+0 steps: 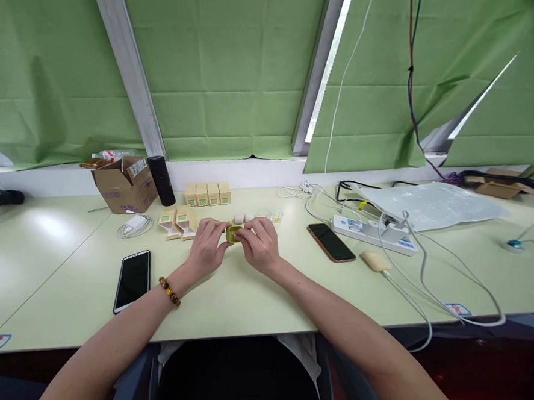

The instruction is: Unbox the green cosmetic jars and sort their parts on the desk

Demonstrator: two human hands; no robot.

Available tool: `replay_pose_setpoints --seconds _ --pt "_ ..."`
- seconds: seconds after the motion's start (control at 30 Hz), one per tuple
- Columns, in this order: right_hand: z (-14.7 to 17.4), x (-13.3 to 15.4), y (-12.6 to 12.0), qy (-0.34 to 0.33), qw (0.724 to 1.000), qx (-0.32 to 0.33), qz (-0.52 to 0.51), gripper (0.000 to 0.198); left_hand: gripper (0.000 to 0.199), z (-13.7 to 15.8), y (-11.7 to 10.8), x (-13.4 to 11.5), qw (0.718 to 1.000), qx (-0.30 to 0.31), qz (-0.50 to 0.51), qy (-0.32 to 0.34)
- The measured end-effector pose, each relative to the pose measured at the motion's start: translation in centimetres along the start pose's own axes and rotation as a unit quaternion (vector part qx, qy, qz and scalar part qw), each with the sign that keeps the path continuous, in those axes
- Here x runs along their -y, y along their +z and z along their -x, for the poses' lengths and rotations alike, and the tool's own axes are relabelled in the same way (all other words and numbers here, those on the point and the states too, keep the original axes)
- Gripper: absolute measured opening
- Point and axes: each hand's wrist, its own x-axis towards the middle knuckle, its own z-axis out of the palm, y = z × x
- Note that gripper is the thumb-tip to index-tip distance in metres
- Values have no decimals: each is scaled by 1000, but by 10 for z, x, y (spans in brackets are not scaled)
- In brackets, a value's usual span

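A small, shiny yellow-green hollow piece (232, 234), perhaps a little cup or lid, is pinched between both hands above the table. My left hand (207, 244), with a beaded bracelet on its wrist, grips the piece's left side between thumb and fingers. On the other side my right hand (260, 245) is closed on it too, thumb and fingertips at its rim. Just behind the hands stand small pale round pieces (238, 219) and clear plastic containers (275, 215), partly hidden. Two opened kraft boxes (187, 220) lie left of my left hand.
Several small kraft boxes (203, 194) stand in a row behind. Leftward are a cardboard carton (125, 185), a black cylinder (161, 180), a coiled charger (134, 224) and a phone (133, 279). Rightward lie another phone (332, 242), a power strip (360, 228) with loose cables and a beige mouse-shaped object (375, 261).
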Motion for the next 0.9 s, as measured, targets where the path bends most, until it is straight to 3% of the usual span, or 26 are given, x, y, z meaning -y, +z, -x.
replay_pose_setpoints --seconds 0.13,0.3,0.43,0.5,0.53,0.6,0.67,0.73,0.77,0.83,0.9 --pt "3 -3 -2 30 999 -27 -28 15 36 2 4 15 999 7 -1 -51" --pt "2 -4 -8 32 997 -52 -47 12 38 6 11 40 984 1 41 -176" --pt "-7 2 -11 95 987 -60 -113 11 34 11 13 46 969 53 85 -224" --pt "-13 3 -10 191 957 -84 -202 12 31 15 15 46 965 84 108 -225" --pt "-16 2 -9 252 926 -94 -266 16 31 16 16 46 963 96 117 -224" --pt "-21 -4 -7 369 829 -95 -409 27 31 20 18 47 959 112 129 -227" --pt "-24 -12 -5 443 727 -79 -519 36 31 22 21 49 956 119 134 -234" --pt "-25 -21 -3 477 667 -72 -567 40 29 23 24 53 954 119 143 -236" --pt "-25 -25 -2 484 656 -72 -574 40 28 24 25 54 953 117 149 -237" --pt "-27 -32 3 479 664 -71 -570 39 26 23 26 55 950 115 157 -246" --pt "-32 -41 12 457 712 -63 -529 37 22 22 25 53 946 124 149 -260"
